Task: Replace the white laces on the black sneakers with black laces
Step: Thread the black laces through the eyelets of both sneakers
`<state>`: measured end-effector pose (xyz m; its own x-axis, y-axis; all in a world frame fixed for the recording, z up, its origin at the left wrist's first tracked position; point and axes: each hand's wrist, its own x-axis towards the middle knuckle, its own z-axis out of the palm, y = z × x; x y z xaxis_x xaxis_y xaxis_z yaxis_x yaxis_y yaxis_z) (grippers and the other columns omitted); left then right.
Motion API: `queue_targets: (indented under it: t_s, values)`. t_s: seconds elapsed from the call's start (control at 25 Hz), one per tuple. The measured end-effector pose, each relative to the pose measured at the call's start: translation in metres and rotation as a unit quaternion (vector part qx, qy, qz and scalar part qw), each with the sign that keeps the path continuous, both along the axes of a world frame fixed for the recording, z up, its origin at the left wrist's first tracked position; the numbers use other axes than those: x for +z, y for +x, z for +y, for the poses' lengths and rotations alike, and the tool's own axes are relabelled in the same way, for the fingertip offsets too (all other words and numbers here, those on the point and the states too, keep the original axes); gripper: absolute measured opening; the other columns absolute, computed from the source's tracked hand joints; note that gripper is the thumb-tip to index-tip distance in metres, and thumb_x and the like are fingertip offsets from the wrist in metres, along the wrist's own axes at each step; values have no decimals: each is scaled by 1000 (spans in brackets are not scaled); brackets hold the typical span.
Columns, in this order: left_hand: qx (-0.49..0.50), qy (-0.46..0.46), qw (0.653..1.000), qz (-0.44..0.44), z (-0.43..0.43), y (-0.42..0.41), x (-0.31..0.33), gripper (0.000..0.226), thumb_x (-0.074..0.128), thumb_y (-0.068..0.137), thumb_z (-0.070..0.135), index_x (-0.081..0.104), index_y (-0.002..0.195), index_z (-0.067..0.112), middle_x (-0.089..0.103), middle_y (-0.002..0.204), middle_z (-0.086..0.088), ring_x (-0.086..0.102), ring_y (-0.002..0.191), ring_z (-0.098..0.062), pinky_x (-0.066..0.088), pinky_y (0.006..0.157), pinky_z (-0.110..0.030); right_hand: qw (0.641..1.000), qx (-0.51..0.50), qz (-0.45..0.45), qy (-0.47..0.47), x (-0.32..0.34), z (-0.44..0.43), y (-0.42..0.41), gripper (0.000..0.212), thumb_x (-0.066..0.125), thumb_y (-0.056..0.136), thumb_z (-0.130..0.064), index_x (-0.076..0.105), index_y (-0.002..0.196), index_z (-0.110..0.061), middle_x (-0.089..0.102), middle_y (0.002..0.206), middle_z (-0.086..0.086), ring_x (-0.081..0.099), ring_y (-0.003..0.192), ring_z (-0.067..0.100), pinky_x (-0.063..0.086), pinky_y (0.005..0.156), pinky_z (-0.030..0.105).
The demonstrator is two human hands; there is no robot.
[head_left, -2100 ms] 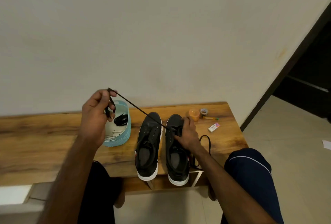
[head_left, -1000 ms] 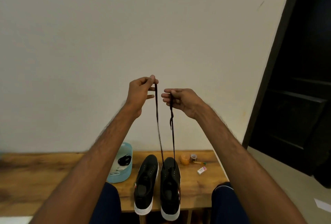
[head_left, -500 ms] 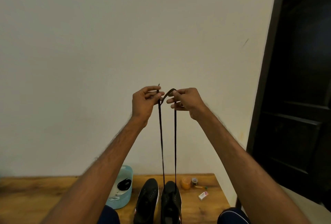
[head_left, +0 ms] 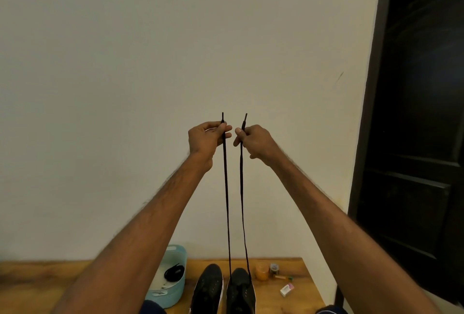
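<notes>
Both hands raised level, left hand (head_left: pixel 204 139) and right hand (head_left: pixel 253 140) each pinching one end of the black lace (head_left: pixel 227 200), tips poking above fingers. Both strands run taut down into the right sneaker (head_left: pixel 239 291) on the worktop (head_left: pixel 301 298). Left sneaker (head_left: pixel 208 286) just beside it; blue basket (head_left: pixel 175 291) to the left.

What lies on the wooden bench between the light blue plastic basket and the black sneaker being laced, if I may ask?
The other black sneaker, unlaced, stands there, as the head view shows.

Dim, warm, even light; soft focus (wide-angle bending at edges), doorway black
</notes>
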<state>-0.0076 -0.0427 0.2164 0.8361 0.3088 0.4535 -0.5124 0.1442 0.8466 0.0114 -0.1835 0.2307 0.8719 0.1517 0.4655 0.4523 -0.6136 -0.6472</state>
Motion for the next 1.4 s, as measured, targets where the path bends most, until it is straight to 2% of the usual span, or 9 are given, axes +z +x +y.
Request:
queue_targets:
  t_s: [0.2,0.36,0.48,0.68,0.8,0.88,1.08,1.24,1.4]
  values:
    - [-1,24,1000,9,3,4,-6,14,62,96,10,65,107,1,74,94,-9,70,76,-20,60,76,-30,1000,5,13,-1,-13,-4,6,45,43,104,-39,72,77,-17,65,82,7,62,81,20,59,72,38]
    - [46,87,994,56,12,20,-53,15,48,101,9,63,105,11,62,80,1,50,58,-6,42,52,-20,991,41,97,86,-62,-21,11,41,41,106,-24,68,79,-10,70,76,5,63,64,16,54,65,30]
    - [67,230,964,111,17,37,-141,15,58,98,22,68,103,12,65,87,1,54,70,-5,44,70,-26,976,44,188,106,-154,-45,24,33,40,107,-19,68,95,-5,61,66,4,48,49,14,43,46,23]
    - [47,482,835,263,5,58,-303,25,60,96,39,71,107,19,69,105,5,65,97,-14,51,85,-30,939,-31,327,98,-334,-59,47,29,47,104,-21,71,93,-10,58,72,-3,47,56,6,36,44,13]
    - [46,583,754,297,-8,72,-368,18,60,96,32,72,103,21,71,108,1,67,95,-17,54,80,-32,918,-65,376,108,-413,-58,55,23,49,101,-13,67,88,-14,67,83,2,60,73,10,52,69,29]
    - [51,623,715,313,-17,79,-398,18,59,97,33,70,104,21,64,110,-1,65,92,-18,49,70,-30,914,-84,387,89,-442,-55,63,17,51,97,-11,68,96,-14,69,92,3,64,86,17,52,80,38]
    - [58,669,647,361,-27,102,-444,24,56,98,36,64,112,18,59,113,-5,64,95,-21,46,68,-30,924,-101,370,2,-466,-31,89,18,52,99,-30,66,105,-21,67,100,-2,62,90,17,47,73,33]
    - [61,638,667,379,-22,107,-461,18,50,101,32,60,104,18,66,95,-3,65,85,-21,44,63,-31,916,-105,387,9,-478,-24,100,17,51,98,-24,65,105,-18,67,102,2,61,93,20,51,80,37]
    - [32,527,715,459,-4,114,-465,24,39,103,32,58,100,18,66,99,-4,60,88,-23,43,72,-34,907,-110,406,16,-482,-24,106,19,49,98,-24,65,106,-16,67,101,3,63,93,21,53,83,41]
